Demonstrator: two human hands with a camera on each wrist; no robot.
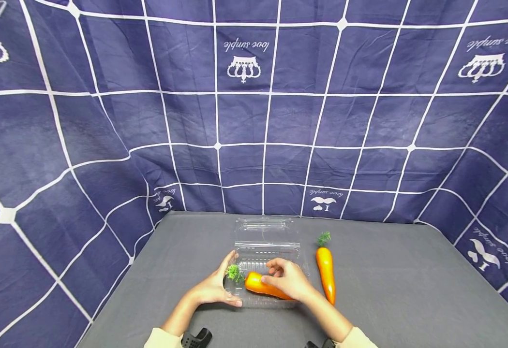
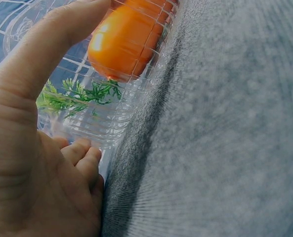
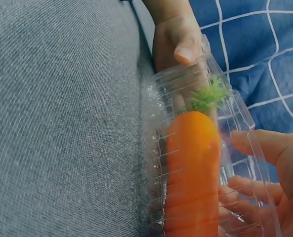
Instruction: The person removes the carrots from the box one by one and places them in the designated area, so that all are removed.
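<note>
A clear plastic box (image 1: 267,303) with a hinged lid lies opened out on the grey surface. Inside its near part lies an orange carrot (image 1: 256,282), its green leafy top (image 1: 234,273) toward the left end. My left hand (image 1: 212,288) holds the box around that left end, thumb along the front and fingers behind; the left wrist view shows its thumb (image 2: 52,42) beside the see-through wall. Over the carrot hovers my right hand (image 1: 292,280), fingers loosely bent, thumb tip close to the carrot. In the right wrist view its fingers (image 3: 245,197) appear apart from the carrot.
A second orange carrot (image 1: 326,273) with a green top lies to the right of the box, beside my right forearm. The box's lid (image 1: 264,232) is folded back toward the blue, white-gridded cloth (image 1: 297,121) that hangs behind and at both sides.
</note>
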